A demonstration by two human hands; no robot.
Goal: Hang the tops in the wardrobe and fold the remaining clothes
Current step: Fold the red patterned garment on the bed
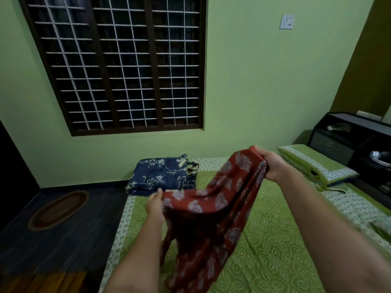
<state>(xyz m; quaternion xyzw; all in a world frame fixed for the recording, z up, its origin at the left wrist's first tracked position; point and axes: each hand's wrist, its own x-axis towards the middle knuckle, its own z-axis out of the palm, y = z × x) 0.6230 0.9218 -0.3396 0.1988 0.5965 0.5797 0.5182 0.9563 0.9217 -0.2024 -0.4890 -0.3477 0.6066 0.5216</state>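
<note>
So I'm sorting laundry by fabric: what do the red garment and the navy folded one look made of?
The red garment, held up by both hands, looks like thin, soft woven cloth, perhaps cotton or rayon: it drapes limply in loose folds, matte, with a pale floral print. The navy folded garment on the bed looks similar, matte printed fabric. The exact fibre cannot be told.

The bed (273, 235) in front of me wears a green patterned sheet. Beyond my left hand (155, 203), a folded navy floral garment (157, 173) lies at its far corner. Past my right hand (271, 163), a green pillow (313, 163) rests at the head. Left of my left hand, an oval mat (59, 209) sits on the dark floor (63, 246).
</note>
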